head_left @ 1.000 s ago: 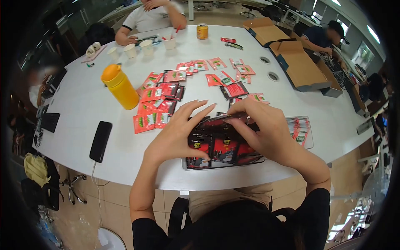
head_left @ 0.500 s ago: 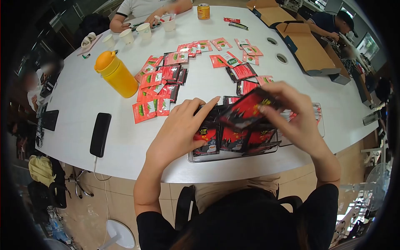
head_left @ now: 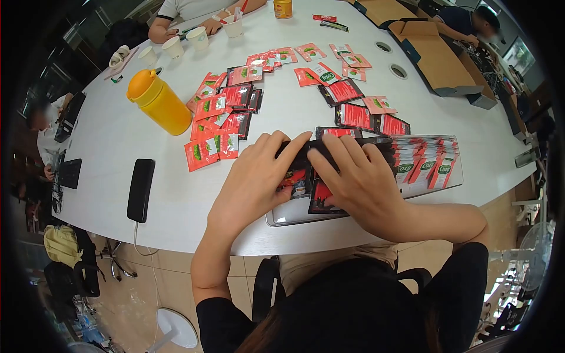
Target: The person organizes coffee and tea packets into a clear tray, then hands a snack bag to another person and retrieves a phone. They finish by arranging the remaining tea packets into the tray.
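A clear tray point(head_left: 279, 219) lies near the table's front edge. Black and red sachets point(head_left: 319, 197) fill its left part, and red and white Cozy sachets point(head_left: 424, 167) stand in rows in its right part. My left hand point(head_left: 256, 170) grips the left end of the black sachets, thumb in front and fingers behind. Over their middle, my right hand point(head_left: 359, 182) holds the black sachets the same way, its fingers bent across their top edges. Both hands hide much of these sachets. Loose black-backed sachets point(head_left: 355, 116) lie just behind the tray.
Left of the hands are red sachets point(head_left: 202, 152), a yellow bottle point(head_left: 162, 106) and a black phone point(head_left: 141, 191) with a cable. Paper cups point(head_left: 198, 39), a can point(head_left: 283, 8) and a seated person's arms point(head_left: 170, 26) are at the back; open cardboard boxes point(head_left: 432, 59) stand right.
My right hand has come down and left, bringing the black sachet it held in the air onto the others in the tray. The Cozy sachets are now uncovered. The view has shifted slightly.
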### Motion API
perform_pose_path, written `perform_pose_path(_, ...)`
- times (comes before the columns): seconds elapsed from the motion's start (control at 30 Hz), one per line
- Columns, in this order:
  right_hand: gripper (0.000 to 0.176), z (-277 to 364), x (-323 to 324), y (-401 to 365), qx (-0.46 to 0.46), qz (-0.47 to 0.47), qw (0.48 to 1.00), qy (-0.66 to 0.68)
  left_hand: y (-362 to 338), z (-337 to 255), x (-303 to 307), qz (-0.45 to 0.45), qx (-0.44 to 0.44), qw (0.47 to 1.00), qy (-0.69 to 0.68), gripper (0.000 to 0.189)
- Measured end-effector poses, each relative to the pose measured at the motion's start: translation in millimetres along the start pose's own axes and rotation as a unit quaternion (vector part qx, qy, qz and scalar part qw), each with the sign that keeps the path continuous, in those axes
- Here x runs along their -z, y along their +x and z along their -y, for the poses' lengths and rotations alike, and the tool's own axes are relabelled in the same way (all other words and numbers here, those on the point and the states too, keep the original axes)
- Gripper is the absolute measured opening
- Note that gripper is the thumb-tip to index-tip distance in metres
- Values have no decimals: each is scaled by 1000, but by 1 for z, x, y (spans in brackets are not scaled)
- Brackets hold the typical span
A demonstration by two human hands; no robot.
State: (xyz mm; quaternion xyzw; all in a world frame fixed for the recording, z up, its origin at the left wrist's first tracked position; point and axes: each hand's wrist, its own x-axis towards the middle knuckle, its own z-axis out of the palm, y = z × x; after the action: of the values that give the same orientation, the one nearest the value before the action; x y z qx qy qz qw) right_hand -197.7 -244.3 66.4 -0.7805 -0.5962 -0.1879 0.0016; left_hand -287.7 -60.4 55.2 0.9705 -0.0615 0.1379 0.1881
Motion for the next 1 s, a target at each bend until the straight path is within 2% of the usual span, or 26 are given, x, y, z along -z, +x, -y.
perform_pose_path(0.03,101,3,1,1,-21,5,999,-28,0,0,-1,-8,0,1000,2,83)
perform_pose_path(0.17,116,11,7,-2,-59,61,996,-25,1,-1,0,-6,8,1000,0,79)
perform_pose_path(0.4,120,12,-9,6,-82,57,990,-104,2,0,1,-2,3,1000,4,77)
perform_pose_path(0.5,115,11,-12,7,-83,58,987,-123,1,0,1,-1,5,1000,7,77)
perform_pose_path(0.8,57,14,-21,6,-63,58,976,-202,2,-1,1,3,6,1000,14,75)
perform_pose_path(1.0,67,1,-12,4,-50,42,994,-86,2,-2,3,-3,-2,1000,9,74)
